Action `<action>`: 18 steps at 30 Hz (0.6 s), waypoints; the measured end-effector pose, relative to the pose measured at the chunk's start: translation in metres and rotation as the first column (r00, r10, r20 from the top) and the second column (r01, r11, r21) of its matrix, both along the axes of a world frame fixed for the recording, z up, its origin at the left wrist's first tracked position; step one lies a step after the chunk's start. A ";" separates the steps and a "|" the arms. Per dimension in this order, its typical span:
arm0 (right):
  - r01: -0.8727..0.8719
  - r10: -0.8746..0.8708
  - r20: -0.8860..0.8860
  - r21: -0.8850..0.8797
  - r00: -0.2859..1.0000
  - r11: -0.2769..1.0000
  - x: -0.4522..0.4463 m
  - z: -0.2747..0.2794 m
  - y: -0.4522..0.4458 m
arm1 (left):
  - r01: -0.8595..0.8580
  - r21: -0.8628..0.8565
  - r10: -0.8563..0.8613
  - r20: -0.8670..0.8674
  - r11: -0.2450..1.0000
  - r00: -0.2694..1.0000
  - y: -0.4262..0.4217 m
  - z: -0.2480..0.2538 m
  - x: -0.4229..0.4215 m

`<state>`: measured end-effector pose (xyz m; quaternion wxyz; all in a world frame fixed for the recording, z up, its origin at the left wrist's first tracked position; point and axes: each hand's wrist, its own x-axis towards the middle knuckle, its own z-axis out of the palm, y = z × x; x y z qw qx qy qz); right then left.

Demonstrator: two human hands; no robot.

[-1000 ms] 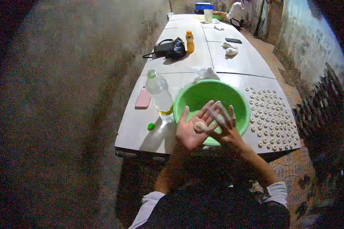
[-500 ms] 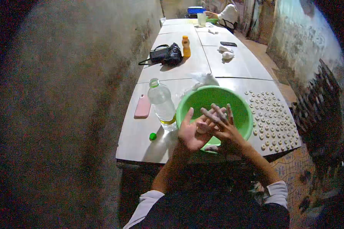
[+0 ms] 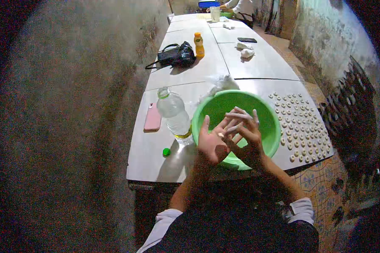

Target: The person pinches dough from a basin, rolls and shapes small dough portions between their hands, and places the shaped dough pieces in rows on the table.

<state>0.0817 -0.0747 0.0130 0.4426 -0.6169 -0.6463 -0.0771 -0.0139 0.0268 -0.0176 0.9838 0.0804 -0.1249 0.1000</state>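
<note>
My left hand (image 3: 212,145) is palm up over the near side of a green basin (image 3: 274,145), its fingers stretched out. My right hand (image 3: 248,134), whitened on the fingers, bends over it with thumb and forefinger drawn together. At those fingertips, against the left palm, shows a small pale piece of dough (image 3: 221,134); its shape is partly hidden. Right of the basin, many small dough rings (image 3: 302,126) lie in rows. On the left stand a large clear bottle (image 3: 173,114) without its cap and, beside it, a green cap (image 3: 166,152).
A pink phone (image 3: 152,117) lies left of the bottle. Behind the basin is a clear plastic bag (image 3: 224,83). Farther back are a black bag (image 3: 177,55), an orange bottle (image 3: 199,45), white bundles (image 3: 247,53) and a dark phone (image 3: 247,40). Another person (image 3: 242,7) works at the far end.
My right hand has gone from lying across the left palm with spread fingers to a bent pinch at the dough. The left palm stays turned up. The view has shifted slightly.
</note>
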 end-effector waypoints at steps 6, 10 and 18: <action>0.039 -0.043 0.048 0.084 0.998 0.996 -0.008 -0.002 -0.013 | -0.124 -0.195 0.127 0.002 0.973 0.992 -0.006 0.021 0.003; 0.004 0.045 0.516 -0.093 0.855 0.996 -0.008 -0.022 -0.015 | -0.188 -0.044 0.190 0.045 0.981 0.981 -0.009 0.025 -0.001; 0.054 0.050 0.495 -0.195 0.867 0.979 -0.018 -0.003 -0.022 | -0.144 -0.085 0.148 0.037 0.986 0.988 -0.010 0.031 -0.002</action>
